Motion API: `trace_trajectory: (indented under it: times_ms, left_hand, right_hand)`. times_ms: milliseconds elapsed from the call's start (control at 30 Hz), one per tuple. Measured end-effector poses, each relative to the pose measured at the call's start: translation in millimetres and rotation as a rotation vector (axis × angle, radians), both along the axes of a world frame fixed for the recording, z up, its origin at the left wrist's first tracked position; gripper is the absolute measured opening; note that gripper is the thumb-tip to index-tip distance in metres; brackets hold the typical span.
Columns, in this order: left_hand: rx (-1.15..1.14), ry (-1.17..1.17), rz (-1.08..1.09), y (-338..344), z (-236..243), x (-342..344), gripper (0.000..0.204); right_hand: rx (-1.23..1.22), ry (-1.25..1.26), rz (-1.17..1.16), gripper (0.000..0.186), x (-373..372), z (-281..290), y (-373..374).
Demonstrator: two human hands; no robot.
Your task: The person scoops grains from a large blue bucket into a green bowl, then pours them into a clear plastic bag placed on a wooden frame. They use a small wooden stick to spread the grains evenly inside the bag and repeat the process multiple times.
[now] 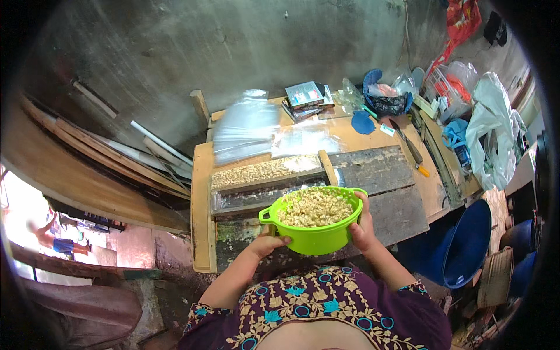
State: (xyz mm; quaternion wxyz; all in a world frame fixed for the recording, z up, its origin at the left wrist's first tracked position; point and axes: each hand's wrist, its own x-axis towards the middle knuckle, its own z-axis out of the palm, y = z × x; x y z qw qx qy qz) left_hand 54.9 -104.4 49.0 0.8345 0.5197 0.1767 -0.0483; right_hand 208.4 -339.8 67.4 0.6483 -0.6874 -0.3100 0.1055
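Bowl (315, 224), bright green and filled with pale nut pieces (314, 206), sits between your hands above the near edge of the wooden table (201, 204). Your left hand (267, 244) supports its underside; your right hand (363, 226) clasps its rim.

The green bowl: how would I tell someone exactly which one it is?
Start at the wooden table against the grey wall. At its near edge, both hands hold up a lime-green bowl heaped with pale nut pieces. Unlike the flat tray of nuts behind it, it is round, bright and has a side handle.
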Motion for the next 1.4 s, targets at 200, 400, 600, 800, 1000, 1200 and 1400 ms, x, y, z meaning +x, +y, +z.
trace_trajectory:
  times_ms: [200, 400, 600, 800, 1000, 1200, 1400]
  left_hand:
    - [-0.024, -0.025, -0.031, 11.9, 23.3, 5.5, 0.083]
    - [0.128, 0.12, -0.085, 36.8, -23.6, 20.7, 0.078]
    - [-0.014, 0.18, -0.033, 34.6, 5.6, 11.1, 0.077]
    - [0.051, 0.104, -0.046, 48.0, 9.6, -5.1, 0.084]
    - [0.009, 0.047, 0.027, 51.8, 6.9, -21.4, 0.093]
    - [0.019, 0.021, 0.058, 75.5, 16.8, -37.5, 0.086]
    - [0.022, 0.067, 0.095, 90.4, 15.0, -61.4, 0.08]
  right_hand:
    - [-0.011, 0.055, -0.044, 0.097, -5.8, 23.8, 13.9]
    - [-0.185, -0.021, -0.103, 0.094, -1.4, 14.2, 18.9]
    - [-0.19, 0.05, -0.106, 0.092, -10.5, 37.5, 27.8]
    - [-0.328, 0.034, -0.097, 0.093, -18.3, 21.5, 38.7]
    - [-0.23, -0.053, -0.1, 0.091, -21.1, 18.2, 56.3]
    - [-0.265, -0.033, -0.058, 0.093, -38.0, 26.8, 81.0]
    - [-0.264, -0.024, -0.023, 0.093, -43.5, 33.8, 104.0]
